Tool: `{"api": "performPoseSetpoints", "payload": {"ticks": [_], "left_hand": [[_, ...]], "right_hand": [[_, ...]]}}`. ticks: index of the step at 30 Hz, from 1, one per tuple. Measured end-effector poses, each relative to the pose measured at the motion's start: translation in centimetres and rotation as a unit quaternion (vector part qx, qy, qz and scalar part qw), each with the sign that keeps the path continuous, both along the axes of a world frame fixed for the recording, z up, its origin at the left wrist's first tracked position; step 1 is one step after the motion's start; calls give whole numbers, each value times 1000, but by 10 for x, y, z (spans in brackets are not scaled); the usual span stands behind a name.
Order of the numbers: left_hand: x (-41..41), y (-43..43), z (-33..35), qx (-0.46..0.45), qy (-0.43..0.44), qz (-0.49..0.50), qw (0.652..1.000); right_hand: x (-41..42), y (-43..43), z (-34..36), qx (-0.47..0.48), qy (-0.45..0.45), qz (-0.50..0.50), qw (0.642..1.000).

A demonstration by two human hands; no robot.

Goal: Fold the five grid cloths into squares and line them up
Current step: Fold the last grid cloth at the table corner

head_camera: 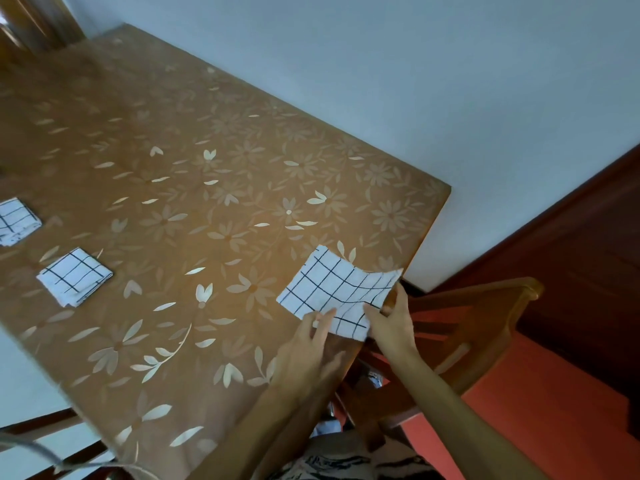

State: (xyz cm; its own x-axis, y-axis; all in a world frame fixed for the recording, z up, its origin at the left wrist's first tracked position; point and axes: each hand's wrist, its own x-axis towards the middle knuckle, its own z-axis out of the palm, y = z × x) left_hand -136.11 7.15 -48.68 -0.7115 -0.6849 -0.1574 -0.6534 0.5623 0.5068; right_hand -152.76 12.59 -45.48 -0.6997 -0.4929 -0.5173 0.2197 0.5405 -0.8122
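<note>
crosswise, grid cloth (334,289) along table edge (420,244)

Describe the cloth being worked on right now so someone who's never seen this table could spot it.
On the floral brown table, look to the near right corner beside the wooden chair. The grid cloth there lies under the left hand and right hand. Unlike the two folded squares far left, it is rumpled, overhanging the edge.

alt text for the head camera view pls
Both hands, left hand and right hand, grip a white grid cloth at the near corner of a brown floral table. Two folded grid cloths lie farther left.
</note>
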Motion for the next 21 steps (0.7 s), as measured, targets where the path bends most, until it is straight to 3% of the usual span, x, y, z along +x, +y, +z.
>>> {"api": "performPoseSetpoints", "payload": {"ticks": [4, 9, 12, 16, 21], "left_hand": [[-3, -2, -1, 37, -7, 16, 999], [14, -11, -20, 87, 78, 64, 991], [26, -16, -28, 158, 146, 128, 968], [35, -18, -24, 306, 194, 216, 907], [31, -28, -35, 384, 191, 301, 852]], "right_hand": [[13, 6, 1, -22, -120, 21, 992], [19, 19, 4, -37, -135, 133, 981], [7, 30, 3, -29, -86, 168, 982], [-8, 38, -8, 33, 24, 231, 972], [-3, 34, -21, 73, 144, 396, 904]]}}
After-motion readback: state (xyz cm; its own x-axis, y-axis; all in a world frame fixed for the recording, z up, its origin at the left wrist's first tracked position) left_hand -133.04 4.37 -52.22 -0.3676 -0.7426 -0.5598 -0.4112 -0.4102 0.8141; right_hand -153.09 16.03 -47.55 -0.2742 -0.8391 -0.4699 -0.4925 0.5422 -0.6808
